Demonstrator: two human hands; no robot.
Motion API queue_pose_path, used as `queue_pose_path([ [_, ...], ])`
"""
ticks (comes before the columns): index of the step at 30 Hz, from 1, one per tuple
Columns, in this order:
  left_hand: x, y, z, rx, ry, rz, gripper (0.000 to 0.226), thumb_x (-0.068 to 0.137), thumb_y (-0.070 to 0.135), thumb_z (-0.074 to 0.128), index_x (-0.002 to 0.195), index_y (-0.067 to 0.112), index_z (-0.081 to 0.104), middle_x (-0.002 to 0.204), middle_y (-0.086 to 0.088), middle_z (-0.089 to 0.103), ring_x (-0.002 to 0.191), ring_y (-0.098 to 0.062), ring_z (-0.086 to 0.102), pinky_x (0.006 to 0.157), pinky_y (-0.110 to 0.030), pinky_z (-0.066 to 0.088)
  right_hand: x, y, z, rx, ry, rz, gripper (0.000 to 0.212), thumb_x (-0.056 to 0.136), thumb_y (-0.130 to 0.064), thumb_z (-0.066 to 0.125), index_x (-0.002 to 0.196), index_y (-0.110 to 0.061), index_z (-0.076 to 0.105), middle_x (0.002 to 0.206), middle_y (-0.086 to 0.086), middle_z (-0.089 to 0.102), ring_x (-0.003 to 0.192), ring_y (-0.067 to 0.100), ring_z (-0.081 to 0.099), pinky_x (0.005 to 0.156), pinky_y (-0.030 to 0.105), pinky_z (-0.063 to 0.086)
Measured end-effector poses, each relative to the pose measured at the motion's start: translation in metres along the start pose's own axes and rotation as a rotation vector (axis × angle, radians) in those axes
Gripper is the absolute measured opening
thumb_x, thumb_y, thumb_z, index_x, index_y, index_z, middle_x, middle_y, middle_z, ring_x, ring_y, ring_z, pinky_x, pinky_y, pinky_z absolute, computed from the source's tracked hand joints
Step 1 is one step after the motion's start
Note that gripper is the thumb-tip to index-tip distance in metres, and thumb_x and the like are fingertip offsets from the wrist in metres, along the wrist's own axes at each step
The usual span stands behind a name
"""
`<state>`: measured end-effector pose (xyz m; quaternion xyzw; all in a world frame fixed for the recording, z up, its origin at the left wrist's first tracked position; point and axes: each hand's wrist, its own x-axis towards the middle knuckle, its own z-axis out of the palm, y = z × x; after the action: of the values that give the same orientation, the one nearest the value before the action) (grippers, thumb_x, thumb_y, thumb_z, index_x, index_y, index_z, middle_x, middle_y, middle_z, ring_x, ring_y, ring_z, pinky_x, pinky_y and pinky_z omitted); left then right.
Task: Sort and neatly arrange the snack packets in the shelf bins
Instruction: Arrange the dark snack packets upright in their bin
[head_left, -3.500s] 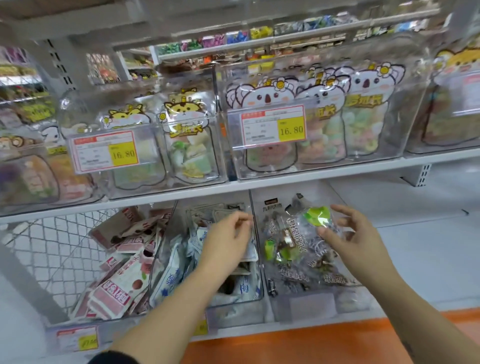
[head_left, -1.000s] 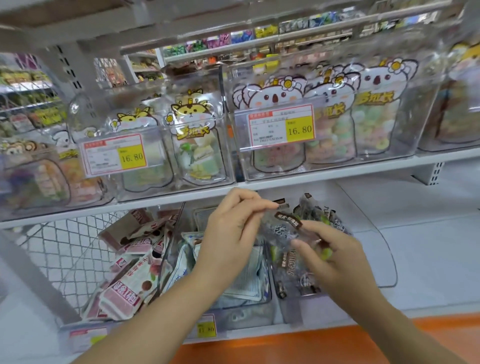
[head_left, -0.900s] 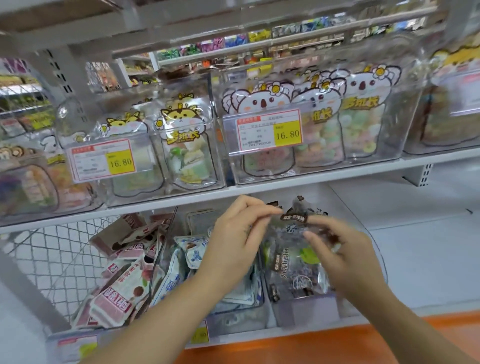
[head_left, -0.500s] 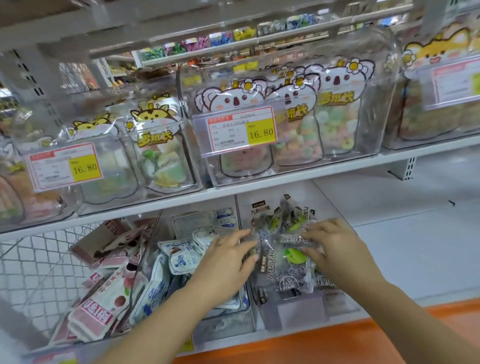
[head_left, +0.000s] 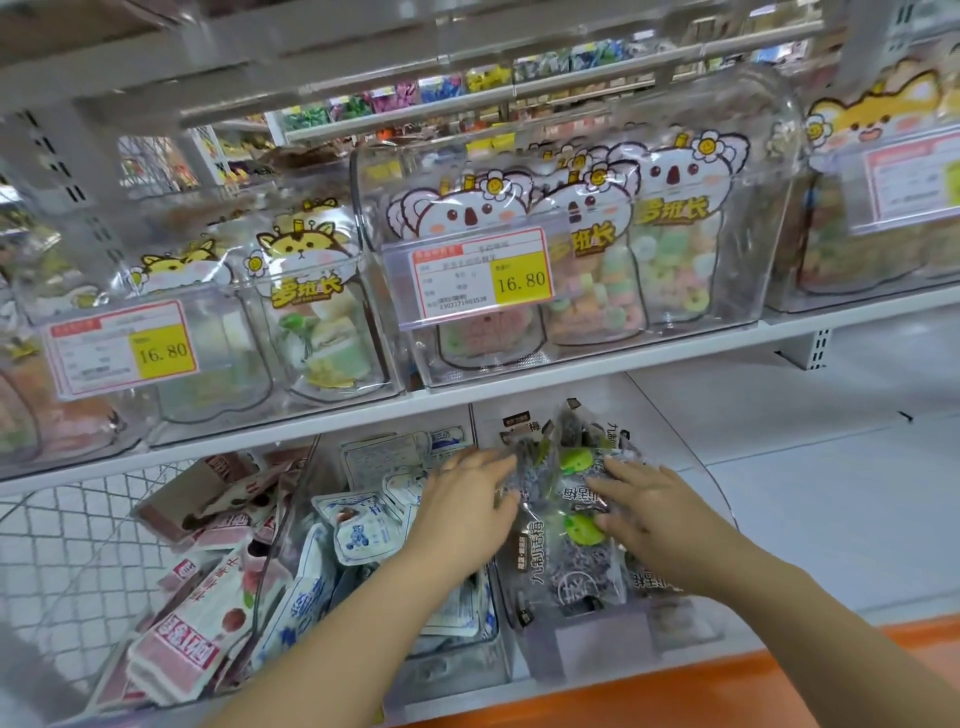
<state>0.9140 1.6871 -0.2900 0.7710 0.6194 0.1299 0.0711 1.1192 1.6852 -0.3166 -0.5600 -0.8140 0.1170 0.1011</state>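
While a second ago both hands held one packet pinched up in the air above the lower shelf, the head view now shows them brought down into the right-hand transparent plastic bin (head_left: 587, 649). There the clear plastic packets of dark plums with green dots (head_left: 566, 551) stand bunched together. I take this to mean the lifted packet has gone back among its own kind and the step in hand is squaring up the stack, not sorting.

The left hand (head_left: 462, 512) comes in from the left. Its fingers (head_left: 488, 465) are stretched out and lie flat against the left side of the bunch, curled round nothing. The right hand (head_left: 654, 514) lies across the bunch from the right with its fingers (head_left: 623, 467) extended over the packet faces. They press rather than pinch, though motion blur at the tips leaves the exact contact unsure. So the plum packets sit between the two palms, touching both, inside the bin and leaning towards its front.

Just to the left, the neighbouring clear bin holds white-and-blue foil sachets (head_left: 358, 535) in a loose heap. Further left lie red-and-white wrapped bars (head_left: 197, 623), also untidy, so much of the arranging seems still to be done.
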Motion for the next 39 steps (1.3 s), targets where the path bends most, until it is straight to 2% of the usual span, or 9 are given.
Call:
queue_pose_path([
  [5, -0.027, 0.002, -0.002, -0.365, 0.423, 0.214, 0.04, 0.091, 0.007, 0.058, 0.118, 0.036, 0.058, 0.118, 0.034, 0.049, 0.115, 0.009, 0.048, 0.103, -0.016, 0.037, -0.015, -0.013, -0.014, 0.558, 0.304, 0.031, 0.034, 0.094, -0.03, 0.053, 0.127, -0.033, 0.053, 0.123, -0.018, 0.057, 0.112, -0.004, 0.05, 0.092, 0.006, 0.036],
  [9, -0.039, 0.012, -0.004, -0.445, 0.534, 0.372, 0.028, 0.084, 0.006, 0.062, 0.105, 0.022, 0.071, 0.106, 0.023, 0.063, 0.102, 0.012, 0.057, 0.091, -0.005, 0.04, -0.028, -0.028, -0.026, 1.148, 0.212, 0.135, 0.031, 0.093, -0.032, 0.047, 0.124, -0.031, 0.051, 0.085, 0.003, 0.073, 0.076, 0.015, 0.069, 0.067, 0.021, 0.054],
  [15, -0.046, 0.02, -0.012, -0.449, 0.511, 0.48, 0.02, 0.084, 0.015, 0.053, 0.09, 0.028, 0.067, 0.103, 0.023, 0.064, 0.102, 0.009, 0.059, 0.091, -0.01, 0.043, -0.035, -0.032, -0.032, 1.483, -0.031, 0.189, 0.055, 0.076, -0.055, 0.038, 0.108, -0.017, 0.062, 0.092, 0.014, 0.073, 0.083, 0.026, 0.071, 0.071, 0.034, 0.057],
  [21, -0.061, 0.017, -0.017, -0.574, 0.339, 0.26, 0.018, 0.087, 0.042, 0.038, 0.09, 0.057, 0.047, 0.104, 0.032, 0.064, 0.075, -0.043, 0.064, 0.07, -0.053, 0.052, -0.041, -0.029, -0.034, 1.418, 0.116, 0.204, 0.017, 0.081, -0.006, 0.065, 0.098, -0.009, 0.067, 0.073, 0.004, 0.072, 0.066, 0.019, 0.07, 0.063, 0.026, 0.059],
  [24, -0.063, 0.014, -0.025, -0.533, 0.31, 0.21, 0.023, 0.091, 0.037, 0.04, 0.096, 0.056, 0.052, 0.109, 0.034, 0.06, 0.063, -0.02, 0.059, 0.065, -0.032, 0.051, -0.047, -0.028, -0.035, 1.003, 0.12, 0.105, 0.026, 0.083, 0.007, 0.061, 0.092, -0.018, 0.068, 0.081, -0.007, 0.072, 0.062, 0.012, 0.064, 0.064, 0.031, 0.056],
  [27, -0.061, 0.015, -0.037, -0.286, 0.168, 0.334, 0.041, 0.094, 0.035, 0.05, 0.121, 0.061, 0.034, 0.132, 0.044, 0.033, 0.121, 0.015, 0.037, 0.104, -0.004, 0.022, -0.054, -0.034, -0.037, 0.794, 0.059, -0.046, 0.026, 0.088, 0.004, 0.054, 0.09, -0.02, 0.064, 0.056, -0.025, 0.058, 0.045, -0.001, 0.042, 0.048, 0.013, 0.035],
  [29, -0.057, 0.019, -0.042, -0.082, 0.059, 0.399, 0.056, 0.091, 0.046, 0.053, 0.134, 0.058, 0.018, 0.14, 0.038, 0.023, 0.134, 0.013, 0.017, 0.113, -0.013, 0.01, -0.056, -0.038, -0.038, 0.771, 0.073, -0.133, 0.02, 0.09, -0.001, 0.054, 0.088, -0.019, 0.062, 0.056, -0.018, 0.058, 0.044, -0.001, 0.041, 0.047, 0.009, 0.031],
  [34, -0.053, 0.026, -0.053, -0.196, -0.15, 0.277, 0.049, 0.083, 0.044, 0.066, 0.126, 0.054, 0.045, 0.125, 0.028, 0.055, 0.113, 0.009, 0.049, 0.101, -0.021, 0.04, -0.055, -0.045, -0.039, 0.795, 0.211, -0.215, 0.018, 0.089, -0.006, 0.059, 0.081, -0.021, 0.055, 0.061, 0.008, 0.058, 0.049, 0.006, 0.043, 0.05, 0.016, 0.036],
  [39, -0.056, 0.009, -0.049, -0.391, 0.035, 0.072, 0.032, 0.079, 0.037, 0.071, 0.109, 0.04, 0.061, 0.102, 0.024, 0.066, 0.092, 0.01, 0.059, 0.084, -0.017, 0.048, -0.042, -0.033, -0.043, 0.951, 0.282, -0.075, 0.019, 0.086, -0.013, 0.064, 0.096, -0.028, 0.058, 0.087, -0.007, 0.071, 0.075, 0.007, 0.066, 0.068, 0.016, 0.051],
])
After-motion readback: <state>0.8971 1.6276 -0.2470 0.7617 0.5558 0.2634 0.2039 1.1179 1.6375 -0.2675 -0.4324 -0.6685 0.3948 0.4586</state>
